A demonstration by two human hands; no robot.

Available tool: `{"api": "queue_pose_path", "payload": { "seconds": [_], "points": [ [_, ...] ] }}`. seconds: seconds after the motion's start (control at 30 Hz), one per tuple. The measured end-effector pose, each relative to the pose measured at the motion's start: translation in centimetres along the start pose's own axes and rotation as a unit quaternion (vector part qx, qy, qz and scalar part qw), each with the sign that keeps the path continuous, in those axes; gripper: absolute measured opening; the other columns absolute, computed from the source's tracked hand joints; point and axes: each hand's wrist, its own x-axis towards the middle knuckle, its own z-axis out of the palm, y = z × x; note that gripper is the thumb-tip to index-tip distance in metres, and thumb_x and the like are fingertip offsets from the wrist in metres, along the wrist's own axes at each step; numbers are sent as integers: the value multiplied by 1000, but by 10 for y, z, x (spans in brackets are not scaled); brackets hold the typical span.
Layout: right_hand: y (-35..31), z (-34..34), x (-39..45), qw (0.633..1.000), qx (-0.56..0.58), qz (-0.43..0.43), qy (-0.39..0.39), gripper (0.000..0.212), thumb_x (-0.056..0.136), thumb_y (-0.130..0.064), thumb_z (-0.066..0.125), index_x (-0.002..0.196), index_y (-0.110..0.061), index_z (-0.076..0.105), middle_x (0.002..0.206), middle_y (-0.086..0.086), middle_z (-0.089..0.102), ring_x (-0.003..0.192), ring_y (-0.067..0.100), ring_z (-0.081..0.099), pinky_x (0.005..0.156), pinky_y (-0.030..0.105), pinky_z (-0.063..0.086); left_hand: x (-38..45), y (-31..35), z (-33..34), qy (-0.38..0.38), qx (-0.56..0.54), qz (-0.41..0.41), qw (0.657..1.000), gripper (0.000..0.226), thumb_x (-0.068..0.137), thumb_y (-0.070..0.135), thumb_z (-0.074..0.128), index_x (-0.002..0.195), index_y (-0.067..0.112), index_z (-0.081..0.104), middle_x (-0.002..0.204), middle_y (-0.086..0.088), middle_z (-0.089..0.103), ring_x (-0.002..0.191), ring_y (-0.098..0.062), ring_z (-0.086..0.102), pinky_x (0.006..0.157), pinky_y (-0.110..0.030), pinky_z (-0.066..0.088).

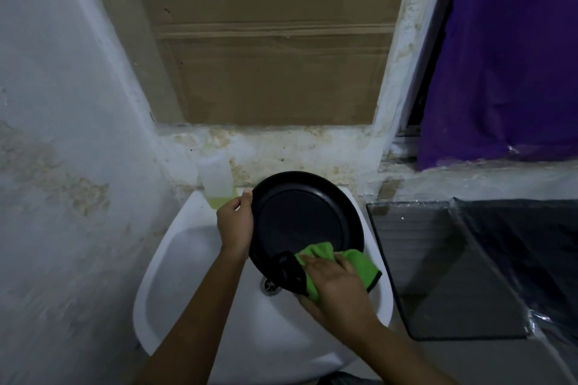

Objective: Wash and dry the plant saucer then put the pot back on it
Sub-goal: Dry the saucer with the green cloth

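Note:
A round black plant saucer [305, 216] is held tilted over the white sink [175, 259]. My left hand [235, 222] grips its left rim. My right hand [336, 284] presses a green cloth [353, 262] with a black edge against the saucer's lower right rim. The pot is out of sight.
A clear bottle [216, 180] with a little yellow-green liquid stands on the sink's back left corner. The drain [268, 285] shows below the saucer. A dark glass shelf [444, 266] lies to the right, a purple curtain [506, 53] above it. Cardboard [275, 40] covers the wall behind.

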Motion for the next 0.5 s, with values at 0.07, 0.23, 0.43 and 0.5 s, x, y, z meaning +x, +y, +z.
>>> {"api": "queue_pose_path", "payload": {
  "seconds": [0.07, 0.23, 0.43, 0.5],
  "points": [
    [6, -14, 11, 999, 7, -34, 27, 43, 47, -38, 87, 85, -22, 73, 78, -10, 73, 68, 10, 69, 66, 22, 54, 0, 1, -1, -3, -37, -63, 997, 32, 93, 27, 51, 72, 4, 57, 74, -15, 54, 71, -23, 52, 65, -32, 40],
    [35, -86, 39, 965, 260, 21, 3, 36, 62, -43, 83, 94, -47, 66, 74, -16, 72, 66, -2, 64, 61, 13, 50, 1, 22, -23, -245, -53, -177, 952, 40, 95, 46, 40, 107, 13, 60, 89, -17, 73, 72, -31, 72, 51, -34, 55],
    [80, -110, 60, 854, 501, 132, 50, 33, 53, -32, 84, 83, -25, 74, 80, -9, 75, 76, 3, 70, 65, 16, 54, -5, 38, -24, -308, 154, 37, 938, 67, 70, 85, 7, 95, 54, 60, 93, 19, 67, 89, -6, 64, 67, -27, 50],
    [87, -100, 63, 825, 530, 173, 94, 32, 54, -34, 83, 83, -21, 74, 82, -5, 76, 77, 6, 71, 64, 17, 54, -9, 38, -17, -308, 46, 88, 946, 57, 78, 75, 18, 91, 50, 68, 95, 19, 72, 95, 1, 65, 74, -16, 50]
  ]
}}
